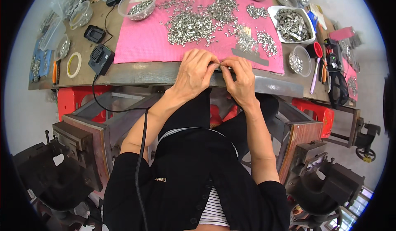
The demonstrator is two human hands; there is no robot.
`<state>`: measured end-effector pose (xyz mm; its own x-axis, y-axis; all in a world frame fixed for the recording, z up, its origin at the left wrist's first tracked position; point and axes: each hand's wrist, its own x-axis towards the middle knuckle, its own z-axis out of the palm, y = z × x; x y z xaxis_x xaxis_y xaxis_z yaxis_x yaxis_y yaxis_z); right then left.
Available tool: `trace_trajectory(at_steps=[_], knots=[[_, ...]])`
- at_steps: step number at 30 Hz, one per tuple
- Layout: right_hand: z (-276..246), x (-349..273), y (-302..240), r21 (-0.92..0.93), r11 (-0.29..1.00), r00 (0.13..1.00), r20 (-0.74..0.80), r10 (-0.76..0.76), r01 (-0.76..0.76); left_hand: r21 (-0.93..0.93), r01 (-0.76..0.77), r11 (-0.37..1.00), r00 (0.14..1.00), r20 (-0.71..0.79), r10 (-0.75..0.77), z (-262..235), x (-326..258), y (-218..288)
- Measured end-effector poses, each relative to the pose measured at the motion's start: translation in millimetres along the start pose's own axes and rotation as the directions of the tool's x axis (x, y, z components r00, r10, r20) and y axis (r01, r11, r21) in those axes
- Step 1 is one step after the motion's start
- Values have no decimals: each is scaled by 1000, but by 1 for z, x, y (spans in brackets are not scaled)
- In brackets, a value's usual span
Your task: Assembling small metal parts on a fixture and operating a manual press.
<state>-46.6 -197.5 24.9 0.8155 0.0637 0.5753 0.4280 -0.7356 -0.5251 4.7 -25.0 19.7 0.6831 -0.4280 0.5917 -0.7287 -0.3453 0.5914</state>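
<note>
Pink mat (144, 41) on workbench, both hands (218, 72) pinching one tiny shiny metal piece (223, 65) together

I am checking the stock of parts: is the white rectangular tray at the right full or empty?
Full. The white rectangular tray holds a heap of small shiny metal pieces covering nearly its whole floor.

workbench (165, 72): pink mat (144, 41), bowls (138, 2), likely tape roll (74, 64).

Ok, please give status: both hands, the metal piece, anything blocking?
Left hand and right hand together at table edge, pinching small metal piece. Loose metal pieces behind on pink mat. Nothing blocking.
</note>
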Motion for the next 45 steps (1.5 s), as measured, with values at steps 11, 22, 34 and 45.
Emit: trace_trajectory(at_steps=[11,22,34,45], knots=[[-13,9,2,75,995,996,74,54,-60,-16,-55,998,998,-24,54,1,-3,-2],[27,67,32,-69,997,979,206,-10,25,-10,-72,997,997,-37,71,4,-1,-2],[-10,47,15,98,990,983,164,80,-96,79,-146,986,988,-33,149,-2,-11,-4],[-21,12,0,-4,999,989,140,-37,38,38,-87,996,993,-77,89,4,-18,-8]])
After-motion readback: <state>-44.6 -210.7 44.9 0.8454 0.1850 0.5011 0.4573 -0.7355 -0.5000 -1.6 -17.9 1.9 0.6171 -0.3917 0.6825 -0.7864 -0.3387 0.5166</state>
